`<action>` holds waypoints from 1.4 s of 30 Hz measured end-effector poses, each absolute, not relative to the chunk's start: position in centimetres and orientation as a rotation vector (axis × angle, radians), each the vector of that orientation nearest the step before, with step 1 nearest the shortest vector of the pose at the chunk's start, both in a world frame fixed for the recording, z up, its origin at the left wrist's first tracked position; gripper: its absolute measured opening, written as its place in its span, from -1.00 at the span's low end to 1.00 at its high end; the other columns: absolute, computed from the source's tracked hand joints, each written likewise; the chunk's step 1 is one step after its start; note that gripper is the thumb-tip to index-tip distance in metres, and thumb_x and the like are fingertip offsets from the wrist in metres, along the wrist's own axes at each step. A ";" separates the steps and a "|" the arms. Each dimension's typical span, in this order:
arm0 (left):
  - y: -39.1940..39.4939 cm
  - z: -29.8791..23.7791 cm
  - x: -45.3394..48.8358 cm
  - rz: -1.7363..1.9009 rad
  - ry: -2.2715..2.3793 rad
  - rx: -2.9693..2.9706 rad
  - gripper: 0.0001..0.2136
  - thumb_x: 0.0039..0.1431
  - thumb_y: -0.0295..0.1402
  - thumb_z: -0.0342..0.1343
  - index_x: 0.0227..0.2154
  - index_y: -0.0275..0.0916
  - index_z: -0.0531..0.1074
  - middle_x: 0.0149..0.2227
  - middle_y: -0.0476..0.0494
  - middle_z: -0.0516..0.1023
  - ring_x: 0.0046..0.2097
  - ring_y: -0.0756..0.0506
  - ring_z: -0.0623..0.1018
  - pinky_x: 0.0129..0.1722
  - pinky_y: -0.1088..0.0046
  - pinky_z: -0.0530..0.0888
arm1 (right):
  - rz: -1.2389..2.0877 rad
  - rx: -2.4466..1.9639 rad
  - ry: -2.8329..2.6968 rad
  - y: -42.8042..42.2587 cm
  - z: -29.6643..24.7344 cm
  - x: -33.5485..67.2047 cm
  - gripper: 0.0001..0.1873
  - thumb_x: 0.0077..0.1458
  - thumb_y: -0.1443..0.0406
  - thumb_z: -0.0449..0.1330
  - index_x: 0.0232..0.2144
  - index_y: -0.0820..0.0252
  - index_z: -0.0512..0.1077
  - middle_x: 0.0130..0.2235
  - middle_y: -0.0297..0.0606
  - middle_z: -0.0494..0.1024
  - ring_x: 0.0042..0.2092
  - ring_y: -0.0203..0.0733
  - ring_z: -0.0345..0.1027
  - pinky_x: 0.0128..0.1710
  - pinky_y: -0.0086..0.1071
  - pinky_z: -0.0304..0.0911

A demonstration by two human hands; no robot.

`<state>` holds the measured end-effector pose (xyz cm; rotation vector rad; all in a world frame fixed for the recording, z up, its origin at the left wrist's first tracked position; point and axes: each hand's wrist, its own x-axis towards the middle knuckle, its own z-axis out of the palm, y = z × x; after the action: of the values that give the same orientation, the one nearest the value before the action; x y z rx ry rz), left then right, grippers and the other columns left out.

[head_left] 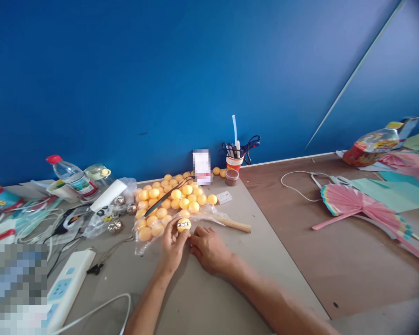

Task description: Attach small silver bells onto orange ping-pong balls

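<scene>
My left hand (174, 244) grips a yellow ping-pong ball (184, 228) between thumb and fingers. Silvery, shiny bits form a band across the middle of that ball. Close on its right, my right hand (209, 246) rests low over the grey tabletop with its fingers curled inward; whatever they may hold is hidden. Just beyond both hands lies a clear plastic bag (150, 235) with many orange-yellow ping-pong balls (184, 203) in and on it. A dark, slim tool (160, 201) lies across the balls. Behind my right hand is a bundle of thin wooden sticks (235, 225).
To the left are silver-covered balls (115, 226), a power strip (71, 284), cables and a red-capped bottle (73, 177). A paper cup (234, 162) with tools stands by the blue wall. A small white box (225, 197) sits nearby. A pink paper fan (361, 204) lies right.
</scene>
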<state>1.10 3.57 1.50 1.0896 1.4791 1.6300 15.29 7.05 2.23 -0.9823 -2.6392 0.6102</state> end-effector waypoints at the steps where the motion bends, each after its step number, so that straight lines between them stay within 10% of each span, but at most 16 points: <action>1: 3.6 1.5 1.1 1.637 1.478 1.077 -0.59 -0.02 -0.15 0.26 -0.14 -0.23 0.39 -0.20 -0.16 0.56 -0.33 -0.08 0.58 -0.29 0.35 0.56 | 0.575 -0.980 -2.677 7.0 2.4 15.1 -0.81 0.11 0.33 0.17 -0.20 0.16 0.50 -0.24 -0.17 0.45 -0.23 -0.16 0.29 -0.21 -0.30 0.11; 11: 3.5 1.9 1.1 1.600 1.487 1.039 -0.59 -0.04 -0.14 0.28 -0.17 -0.24 0.40 -0.31 -0.09 0.56 -0.37 -0.06 0.56 -0.31 0.40 0.54 | 0.700 -0.976 -2.567 7.3 2.0 14.9 -0.88 0.08 0.43 0.10 -0.41 0.24 0.44 -0.30 -0.19 0.49 -0.31 -0.21 0.32 -0.24 -0.31 0.12; 20: 3.5 1.7 1.2 1.556 1.380 1.059 -0.60 -0.03 -0.14 0.29 -0.16 -0.23 0.43 -0.30 -0.07 0.55 -0.39 -0.03 0.52 -0.36 0.43 0.53 | 1.608 -1.092 -1.427 9.8 1.9 16.3 -0.93 -0.05 0.37 0.13 -0.52 0.18 0.28 -0.66 -0.49 0.27 -0.59 -0.37 0.11 -0.53 -0.45 0.02; 42: 3.2 1.3 1.5 1.466 1.261 1.112 -0.61 0.02 -0.17 0.27 -0.12 -0.24 0.41 -0.21 -0.15 0.56 -0.21 -0.14 0.57 -0.29 0.36 0.55 | 2.222 -0.679 -1.002 9.6 3.5 17.1 -0.63 -0.28 0.18 0.46 -0.53 0.25 0.38 -0.58 -0.45 0.34 -0.55 -0.44 0.14 -0.47 -0.45 0.02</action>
<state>1.54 3.24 1.33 1.1115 1.2609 1.4655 17.14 9.58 3.53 -0.6793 -1.0023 2.2221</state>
